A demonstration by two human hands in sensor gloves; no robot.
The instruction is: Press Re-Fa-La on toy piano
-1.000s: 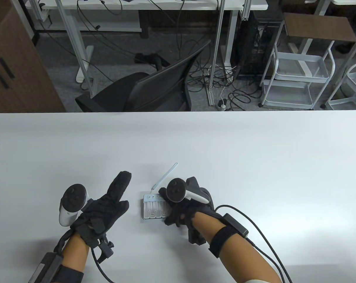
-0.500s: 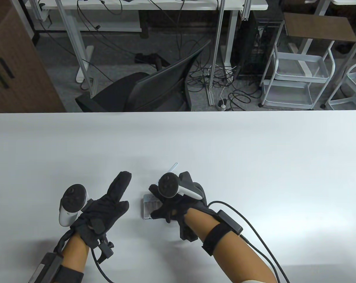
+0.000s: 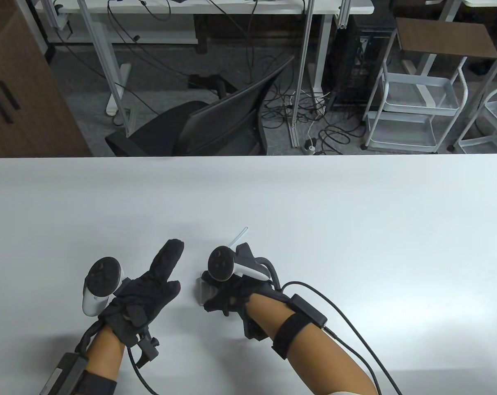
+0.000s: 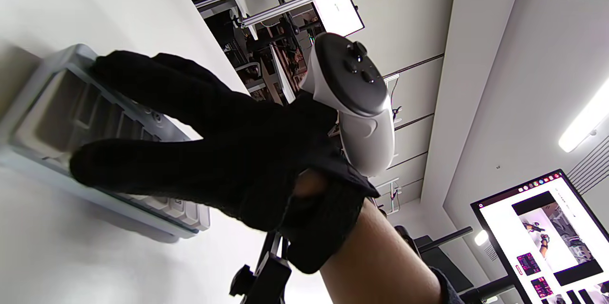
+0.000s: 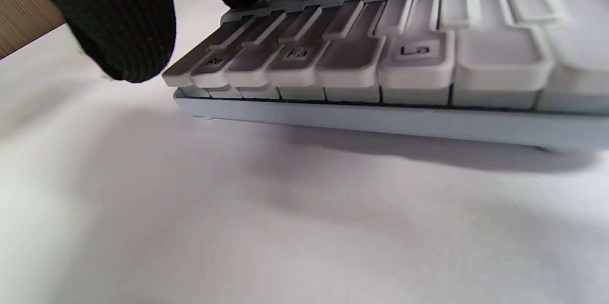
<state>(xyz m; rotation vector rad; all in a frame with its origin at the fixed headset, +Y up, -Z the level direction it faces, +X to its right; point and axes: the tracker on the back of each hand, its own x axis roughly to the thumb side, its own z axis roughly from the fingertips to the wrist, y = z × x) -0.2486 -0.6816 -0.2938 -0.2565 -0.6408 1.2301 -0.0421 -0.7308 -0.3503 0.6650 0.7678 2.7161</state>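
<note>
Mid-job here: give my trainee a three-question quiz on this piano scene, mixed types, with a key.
1. True or false: the left hand rests on the piano.
2. Which hand is over the piano: A) left, B) right, C) both?
3. Fill in: in the right wrist view, three keys carry labels: Re, Fa and ____.

Key: 1 false, it lies on the table beside the piano; 2 B; 3 La.
</note>
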